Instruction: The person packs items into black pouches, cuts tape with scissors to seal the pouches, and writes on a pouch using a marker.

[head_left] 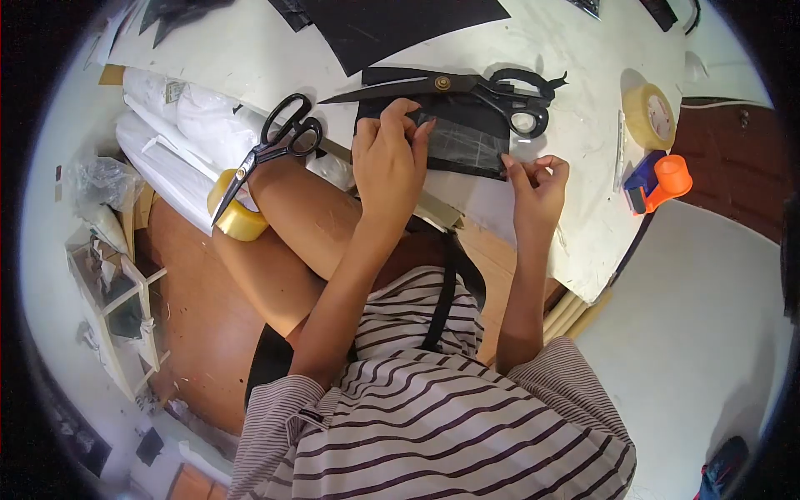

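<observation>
A small black sheet (467, 108) lies at the table's near edge, with a strip of clear film (458, 143) across its near part. My left hand (388, 162) is over the sheet's left side, fingers bent and pinched at the film's left end. At the sheet's near right corner, the thumb and index finger of my right hand (540, 190) close on the film's right end. Whether the right fingertips also grip the black sheet cannot be made out. Large black-handled scissors (471, 86) rest across the sheet's far part, just beyond both hands.
Smaller scissors (271, 148) lie at the table's left edge, beside a yellow tape roll (237, 218). Another tape roll (648, 117) and an orange-and-blue tape dispenser (658, 185) sit on the right. A larger black sheet (400, 29) lies on the white table (242, 62).
</observation>
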A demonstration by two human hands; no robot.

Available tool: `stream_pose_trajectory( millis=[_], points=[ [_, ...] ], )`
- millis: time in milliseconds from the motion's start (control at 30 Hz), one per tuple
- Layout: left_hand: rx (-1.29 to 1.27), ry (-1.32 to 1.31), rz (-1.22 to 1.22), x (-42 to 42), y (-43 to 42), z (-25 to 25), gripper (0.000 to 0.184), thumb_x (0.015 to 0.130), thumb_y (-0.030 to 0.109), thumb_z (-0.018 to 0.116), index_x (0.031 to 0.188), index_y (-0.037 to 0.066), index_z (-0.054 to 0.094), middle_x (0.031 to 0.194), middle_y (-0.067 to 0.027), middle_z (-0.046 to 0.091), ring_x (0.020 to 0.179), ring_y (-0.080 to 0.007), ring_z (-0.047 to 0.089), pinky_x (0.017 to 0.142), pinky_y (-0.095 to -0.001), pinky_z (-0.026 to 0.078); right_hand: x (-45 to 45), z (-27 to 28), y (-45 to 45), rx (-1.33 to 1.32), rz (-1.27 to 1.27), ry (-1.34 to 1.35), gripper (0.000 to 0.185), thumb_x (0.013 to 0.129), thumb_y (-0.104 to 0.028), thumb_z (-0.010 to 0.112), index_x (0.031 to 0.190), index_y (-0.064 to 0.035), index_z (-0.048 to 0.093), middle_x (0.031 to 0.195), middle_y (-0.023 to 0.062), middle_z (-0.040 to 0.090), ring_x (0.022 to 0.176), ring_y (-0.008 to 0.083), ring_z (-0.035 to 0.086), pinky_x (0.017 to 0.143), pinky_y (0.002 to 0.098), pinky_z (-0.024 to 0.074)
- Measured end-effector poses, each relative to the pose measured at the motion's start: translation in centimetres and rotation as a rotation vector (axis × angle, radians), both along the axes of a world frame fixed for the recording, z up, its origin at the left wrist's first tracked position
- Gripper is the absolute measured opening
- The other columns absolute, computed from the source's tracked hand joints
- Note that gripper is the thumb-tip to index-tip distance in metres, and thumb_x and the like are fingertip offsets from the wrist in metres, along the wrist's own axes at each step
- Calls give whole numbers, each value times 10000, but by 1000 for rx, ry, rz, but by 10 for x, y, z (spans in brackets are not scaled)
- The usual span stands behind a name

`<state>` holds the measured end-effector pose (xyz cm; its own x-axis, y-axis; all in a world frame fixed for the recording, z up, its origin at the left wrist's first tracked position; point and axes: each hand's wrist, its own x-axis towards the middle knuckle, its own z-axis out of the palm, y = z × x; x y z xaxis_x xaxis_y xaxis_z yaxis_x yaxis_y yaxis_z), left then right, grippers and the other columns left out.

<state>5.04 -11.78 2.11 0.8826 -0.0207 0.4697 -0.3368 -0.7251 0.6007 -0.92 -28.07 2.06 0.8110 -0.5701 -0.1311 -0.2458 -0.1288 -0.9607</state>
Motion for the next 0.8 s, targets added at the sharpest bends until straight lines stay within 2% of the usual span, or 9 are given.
stream_pose_trajectory(
  millis=[67,133,167,233,333,467,567,667,800],
  points=[
    [16,-36,20,-1,0,-3,310,766,135,704,1038,102,557,704,10,554,692,-190,475,656,-328,398,1,-1,-2,-40,33,47,312,842,-20,638,946,-56,346,770,123,639,695,115,580,681,236,436],
    [53,39,-14,-4,2,-2,297,792,100,693,1030,43,526,766,-57,593,739,-237,495,697,-346,399,1,-3,-4,-40,57,51,304,841,-13,632,939,-50,347,774,126,643,693,113,581,697,235,444],
    [54,41,-14,-4,3,-3,297,792,100,693,1030,43,526,766,-57,593,739,-237,495,697,-346,399,1,-5,-4,-39,58,53,304,841,-13,632,939,-50,347,774,126,643,693,113,581,697,235,444],
    [84,19,-5,-5,4,-7,274,797,117,691,1015,57,537,759,-44,589,728,-225,482,701,-347,390,0,-9,-3,-85,17,33,324,789,-74,704,905,-25,405,692,96,592,639,133,562,619,248,450],
    [117,44,17,-6,5,-12,226,796,176,665,986,119,555,798,22,592,758,-204,484,737,-343,370,2,0,-1,-103,14,71,312,792,-86,704,894,-22,415,688,92,581,624,141,549,609,257,446],
    [136,76,5,-8,7,-10,199,802,175,651,973,131,560,824,26,605,771,-206,480,746,-341,357,-1,-4,-2,-150,27,92,304,797,-91,703,885,-18,422,683,90,568,613,146,533,599,275,443],
    [168,47,-28,-9,9,-12,185,830,163,648,980,99,561,835,1,605,756,-210,469,742,-347,350,-2,-6,-2,-154,49,56,280,808,-87,690,881,-11,431,678,96,556,606,161,521,593,290,441],
    [225,47,-22,-10,9,-13,159,839,162,630,979,117,568,864,21,610,767,-215,469,755,-349,342,-3,-5,1,-266,67,66,261,819,-82,676,883,-7,435,670,104,552,599,179,529,594,290,444],
    [292,16,-19,-10,12,-18,167,830,179,628,993,171,591,852,27,591,776,-221,472,764,-358,339,-5,-6,8,-335,94,50,178,845,-43,622,901,-13,456,763,134,548,675,217,525,639,318,442]
  ],
)
